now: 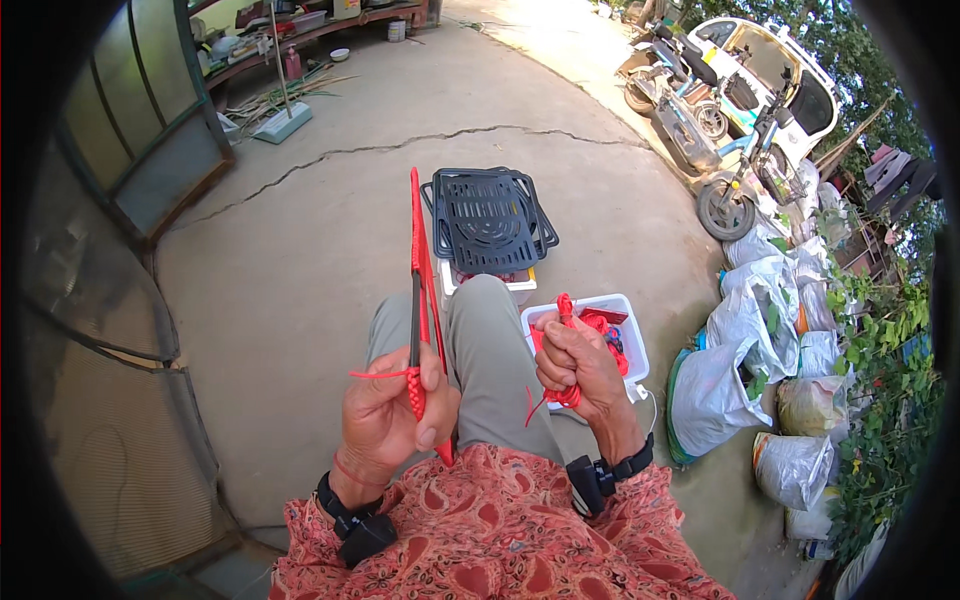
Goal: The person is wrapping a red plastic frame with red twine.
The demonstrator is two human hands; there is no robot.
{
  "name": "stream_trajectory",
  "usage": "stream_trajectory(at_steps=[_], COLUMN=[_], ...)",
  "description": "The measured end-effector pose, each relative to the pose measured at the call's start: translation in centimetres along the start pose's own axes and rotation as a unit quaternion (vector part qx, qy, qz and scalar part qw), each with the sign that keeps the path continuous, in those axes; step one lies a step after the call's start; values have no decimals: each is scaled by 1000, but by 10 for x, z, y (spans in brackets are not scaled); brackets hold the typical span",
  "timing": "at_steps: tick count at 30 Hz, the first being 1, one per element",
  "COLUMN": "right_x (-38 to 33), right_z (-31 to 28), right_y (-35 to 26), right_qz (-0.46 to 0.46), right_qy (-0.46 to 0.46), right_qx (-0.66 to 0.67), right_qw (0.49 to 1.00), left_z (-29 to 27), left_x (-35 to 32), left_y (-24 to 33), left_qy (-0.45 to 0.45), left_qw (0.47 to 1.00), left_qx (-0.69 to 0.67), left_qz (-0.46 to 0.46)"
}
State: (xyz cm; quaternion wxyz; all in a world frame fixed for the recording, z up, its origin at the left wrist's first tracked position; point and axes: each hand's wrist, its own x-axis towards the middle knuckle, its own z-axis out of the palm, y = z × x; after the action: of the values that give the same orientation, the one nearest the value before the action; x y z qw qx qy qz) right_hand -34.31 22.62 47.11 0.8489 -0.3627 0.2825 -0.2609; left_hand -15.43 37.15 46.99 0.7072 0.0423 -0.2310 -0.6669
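My left hand [398,412] is closed around a long, narrow black frame [415,320], held upright and seen nearly edge-on. Red cord is wrapped tightly along the frame's upper part and again in a braided band by my thumb, where a short cord end sticks out to the left. To the right, my right hand [580,368] is a fist around a bundle of red cord [566,305], which shows above and below the fingers. A thin loose end hangs under this fist. Behind it stands a white plastic basin [640,350] holding more red cord and other small items.
Black slotted plastic racks [487,220] lie stacked on a white box [520,287] beyond my knees. White sacks [715,395] line the right side, below parked electric scooters [728,205]. A metal-framed door [150,120] stands at left. A crack crosses the concrete floor [330,230].
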Motion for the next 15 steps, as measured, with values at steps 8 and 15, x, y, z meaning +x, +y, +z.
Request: stream_trajectory(at_steps=[8, 15], right_x=[15, 18], right_z=[4, -2], right_y=[12, 26], right_qz=[21, 38], right_qy=[-15, -11], right_qx=[13, 34], right_qw=[1000, 999], left_z=[25, 25], left_x=[-14, -16], left_y=[9, 7], left_qy=[23, 12], left_qw=[999, 998], left_qx=[-13, 60], left_qz=[31, 13])
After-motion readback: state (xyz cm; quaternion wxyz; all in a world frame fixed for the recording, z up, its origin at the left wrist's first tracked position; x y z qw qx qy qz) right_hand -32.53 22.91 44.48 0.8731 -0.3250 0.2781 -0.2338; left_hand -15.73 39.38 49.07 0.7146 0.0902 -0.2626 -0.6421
